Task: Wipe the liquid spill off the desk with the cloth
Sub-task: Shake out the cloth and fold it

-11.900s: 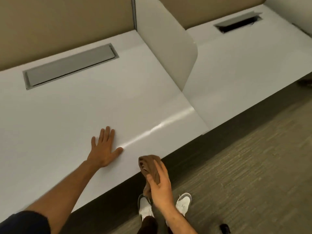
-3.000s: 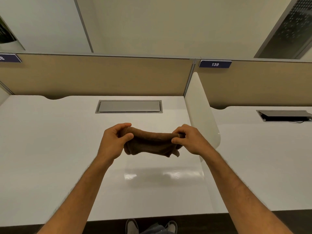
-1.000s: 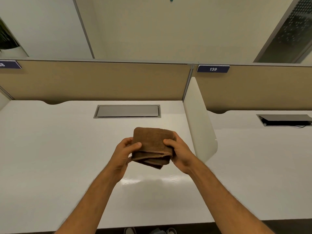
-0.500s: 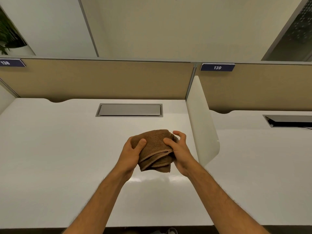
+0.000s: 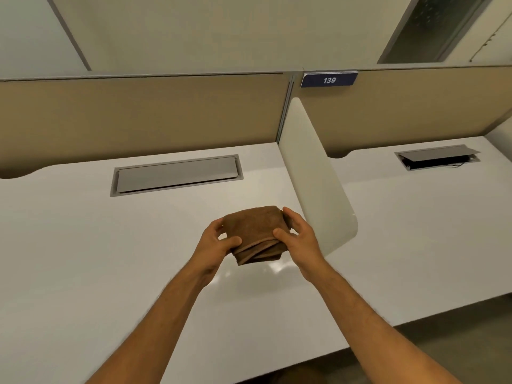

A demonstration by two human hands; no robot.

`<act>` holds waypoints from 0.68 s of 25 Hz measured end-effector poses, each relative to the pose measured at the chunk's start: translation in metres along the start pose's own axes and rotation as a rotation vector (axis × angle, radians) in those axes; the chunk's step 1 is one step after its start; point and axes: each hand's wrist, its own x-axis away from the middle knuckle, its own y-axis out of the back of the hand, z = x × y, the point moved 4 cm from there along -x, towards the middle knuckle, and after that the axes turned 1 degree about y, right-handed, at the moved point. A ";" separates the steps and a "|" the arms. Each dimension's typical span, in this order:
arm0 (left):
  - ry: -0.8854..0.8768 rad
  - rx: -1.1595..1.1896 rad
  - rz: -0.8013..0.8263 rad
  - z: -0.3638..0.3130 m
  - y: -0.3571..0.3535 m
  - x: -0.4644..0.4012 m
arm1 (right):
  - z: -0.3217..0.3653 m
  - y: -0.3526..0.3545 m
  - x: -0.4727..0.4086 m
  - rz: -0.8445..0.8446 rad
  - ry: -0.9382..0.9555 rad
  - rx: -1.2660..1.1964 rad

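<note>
A folded brown cloth [image 5: 256,234] is held in the air above the white desk [image 5: 83,259], near its right side. My left hand [image 5: 217,245] grips the cloth's left edge, thumb on top. My right hand [image 5: 299,239] grips its right edge, fingers wrapped behind. Below the cloth the desk surface shows shiny reflections [image 5: 277,266]; I cannot tell whether any liquid lies there.
A closed grey cable flap [image 5: 177,174] is set into the desk's back. A white rounded divider [image 5: 315,187] stands right of the cloth. Beyond it lies a second desk [image 5: 429,231] with an open cable flap [image 5: 437,159]. Tan partition panels [image 5: 138,120] close the back.
The cloth went from stretched between both hands to a compact fold. In the last half second both hands shifted their grip slightly and the view tilted a little.
</note>
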 end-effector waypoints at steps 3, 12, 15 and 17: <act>0.032 -0.040 0.003 0.019 -0.002 -0.035 | -0.022 0.000 -0.021 -0.076 -0.048 0.034; 0.135 -0.099 -0.001 0.062 -0.055 -0.147 | -0.082 0.033 -0.117 -0.221 -0.083 0.024; 0.137 -0.154 -0.040 0.074 -0.069 -0.179 | -0.101 0.034 -0.144 -0.267 -0.069 0.090; 0.105 -0.265 -0.071 0.082 -0.075 -0.194 | -0.115 0.031 -0.157 -0.264 -0.028 0.221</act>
